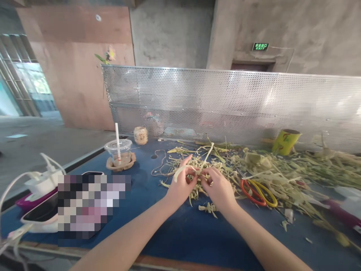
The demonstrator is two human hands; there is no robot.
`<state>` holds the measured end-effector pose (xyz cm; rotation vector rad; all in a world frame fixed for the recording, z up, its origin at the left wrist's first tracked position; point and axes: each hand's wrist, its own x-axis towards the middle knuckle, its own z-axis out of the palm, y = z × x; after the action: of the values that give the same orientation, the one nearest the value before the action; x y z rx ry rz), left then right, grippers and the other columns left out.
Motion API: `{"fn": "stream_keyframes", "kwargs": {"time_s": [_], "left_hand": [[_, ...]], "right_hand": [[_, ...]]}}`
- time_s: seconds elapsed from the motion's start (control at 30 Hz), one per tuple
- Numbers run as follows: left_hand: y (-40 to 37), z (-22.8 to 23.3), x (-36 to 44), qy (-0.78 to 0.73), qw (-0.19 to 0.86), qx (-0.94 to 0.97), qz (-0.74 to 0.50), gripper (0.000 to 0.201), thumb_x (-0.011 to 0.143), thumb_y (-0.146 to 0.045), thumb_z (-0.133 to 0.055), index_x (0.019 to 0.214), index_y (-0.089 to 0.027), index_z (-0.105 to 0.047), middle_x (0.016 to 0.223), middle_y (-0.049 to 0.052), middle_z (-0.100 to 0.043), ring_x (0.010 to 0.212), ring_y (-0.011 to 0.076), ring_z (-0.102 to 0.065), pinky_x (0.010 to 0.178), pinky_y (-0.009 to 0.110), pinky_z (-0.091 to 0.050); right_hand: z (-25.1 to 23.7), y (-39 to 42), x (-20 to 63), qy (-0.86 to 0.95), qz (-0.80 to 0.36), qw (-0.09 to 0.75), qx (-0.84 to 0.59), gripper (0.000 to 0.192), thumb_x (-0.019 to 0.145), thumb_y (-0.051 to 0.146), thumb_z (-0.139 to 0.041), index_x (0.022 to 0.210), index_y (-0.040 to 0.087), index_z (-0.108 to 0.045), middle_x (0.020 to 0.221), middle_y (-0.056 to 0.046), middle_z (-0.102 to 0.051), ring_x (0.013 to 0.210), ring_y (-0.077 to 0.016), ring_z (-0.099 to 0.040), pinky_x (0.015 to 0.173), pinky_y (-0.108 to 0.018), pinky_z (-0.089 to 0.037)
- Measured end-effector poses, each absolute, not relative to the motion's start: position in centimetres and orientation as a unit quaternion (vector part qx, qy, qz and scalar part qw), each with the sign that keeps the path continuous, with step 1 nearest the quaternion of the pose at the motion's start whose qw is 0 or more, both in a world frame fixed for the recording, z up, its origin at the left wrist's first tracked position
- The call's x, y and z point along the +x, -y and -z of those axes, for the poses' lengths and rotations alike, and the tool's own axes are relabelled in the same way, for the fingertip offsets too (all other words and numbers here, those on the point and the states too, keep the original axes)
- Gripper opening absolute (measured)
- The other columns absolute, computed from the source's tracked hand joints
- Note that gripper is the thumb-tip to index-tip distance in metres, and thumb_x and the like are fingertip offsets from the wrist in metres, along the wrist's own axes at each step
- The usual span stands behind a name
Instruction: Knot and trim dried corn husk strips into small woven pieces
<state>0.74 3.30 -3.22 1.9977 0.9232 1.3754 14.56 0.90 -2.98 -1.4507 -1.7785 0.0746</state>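
Seemingly a twisting or knotting step is in hand, going by the head view (the only one). Both hands meet over the near edge of a heap of dried leaves (254, 165) on the blue table (183, 233). The left hand (180, 188) has thumb and fingers pinched around a pale leaf strip (207, 152), which loops out to the left of the hand and rises behind the knuckles. The right hand (218, 190) is curled in against it, fingertips closed on the same strip where the two hands touch. How the strip is wound between the fingers is hidden.

Red-and-yellow scissors (258, 192) lie just right of the right hand, untouched. A plastic cup with a straw (120, 150) stands well off to the left on a woven coaster. A yellow tube (284, 142) leans at the far side by the perforated screen.

Any further bend in so brittle a strip would call for a firm pinch in one hand and a slow pull from the other, I judge.
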Motion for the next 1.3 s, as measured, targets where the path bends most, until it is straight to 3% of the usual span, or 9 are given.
{"fn": "stream_keyframes", "kwargs": {"time_s": [0.13,0.23,0.47,0.53,0.6,0.73,0.9,1.03,1.3], "left_hand": [[-3.4,3.2,0.6,-0.343,0.252,0.733,-0.530,0.015,0.074,-0.012,-0.050,0.087,-0.017,-0.056,0.128,0.012,-0.042,0.070,0.0140,-0.062,0.054,0.027,-0.053],[-3.3,3.1,0.5,-0.342,0.247,0.737,-0.529,0.015,0.076,-0.011,-0.047,0.086,-0.017,-0.056,0.129,0.011,-0.042,0.072,0.0147,-0.062,0.055,0.028,-0.053],[-3.0,2.7,0.6,-0.354,0.296,0.721,-0.517,0.007,0.075,-0.017,-0.053,0.078,-0.017,-0.059,0.121,0.011,-0.048,0.081,0.0190,-0.062,0.057,0.028,-0.055],[-3.1,2.6,0.7,-0.344,0.354,0.700,-0.516,0.011,0.073,-0.015,-0.055,0.084,-0.016,-0.059,0.111,0.011,-0.054,0.078,0.0189,-0.063,0.053,0.027,-0.055],[-3.3,2.5,0.6,-0.337,0.412,0.668,-0.520,0.033,0.070,-0.013,-0.058,0.102,-0.017,-0.054,0.098,0.009,-0.060,0.071,0.0173,-0.063,0.049,0.025,-0.053],[-3.6,2.4,0.4,-0.331,0.452,0.617,-0.553,0.071,0.067,-0.010,-0.059,0.129,-0.022,-0.027,0.087,0.005,-0.063,0.057,0.0124,-0.059,0.045,0.024,-0.051],[-3.8,2.5,0.2,-0.342,0.438,0.630,-0.542,0.069,0.068,-0.013,-0.058,0.129,-0.022,-0.028,0.086,0.006,-0.063,0.048,0.0113,-0.054,0.043,0.028,-0.049],[-3.8,2.6,0.2,-0.339,0.448,0.627,-0.540,0.069,0.070,-0.019,-0.060,0.130,-0.024,-0.027,0.083,0.004,-0.061,0.047,0.0120,-0.052,0.042,0.029,-0.047],[-3.6,2.7,0.5,-0.343,0.434,0.634,-0.541,0.065,0.069,-0.022,-0.062,0.127,-0.025,-0.030,0.078,0.002,-0.059,0.052,0.0127,-0.052,0.044,0.026,-0.044]], "right_hand": [[3.5,-1.5,14.5,0.705,-0.090,0.465,-0.528,0.012,0.077,0.023,-0.043,0.079,0.020,-0.054,0.084,-0.004,-0.057,0.058,-0.0122,-0.052,0.056,-0.025,-0.039],[3.5,-2.1,14.6,0.688,-0.188,0.487,-0.504,0.014,0.077,0.028,-0.042,0.077,0.018,-0.053,0.075,-0.003,-0.055,0.059,-0.0129,-0.050,0.056,-0.025,-0.039],[2.9,-2.8,15.5,0.694,-0.241,0.445,-0.513,0.025,0.075,0.037,-0.043,0.061,0.018,-0.050,0.064,-0.001,-0.045,0.064,-0.0147,-0.046,0.063,-0.029,-0.040],[2.8,-2.6,15.5,0.707,-0.237,0.437,-0.503,0.028,0.076,0.037,-0.042,0.057,0.018,-0.049,0.064,-0.001,-0.045,0.067,-0.0152,-0.047,0.065,-0.029,-0.041],[2.9,-2.5,15.4,0.725,-0.226,0.432,-0.487,0.027,0.076,0.038,-0.046,0.060,0.017,-0.052,0.071,-0.003,-0.048,0.070,-0.0154,-0.048,0.064,-0.029,-0.042],[3.3,-2.3,15.2,0.759,-0.134,0.439,-0.462,0.010,0.074,0.025,-0.052,0.078,0.018,-0.058,0.093,-0.007,-0.051,0.080,-0.0162,-0.051,0.067,-0.029,-0.044],[3.1,-2.0,15.5,0.752,-0.109,0.430,-0.487,0.010,0.077,0.024,-0.050,0.081,0.020,-0.058,0.080,-0.004,-0.059,0.071,-0.0155,-0.055,0.064,-0.027,-0.043],[2.9,-1.9,15.7,0.765,-0.067,0.427,-0.477,0.014,0.076,0.021,-0.050,0.087,0.020,-0.059,0.083,-0.004,-0.062,0.078,-0.0175,-0.057,0.068,-0.027,-0.043],[2.8,-1.9,15.2,0.741,0.024,0.424,-0.519,0.015,0.074,0.016,-0.048,0.075,0.018,-0.063,0.081,-0.008,-0.065,0.082,-0.0222,-0.056,0.077,-0.036,-0.041]]}}
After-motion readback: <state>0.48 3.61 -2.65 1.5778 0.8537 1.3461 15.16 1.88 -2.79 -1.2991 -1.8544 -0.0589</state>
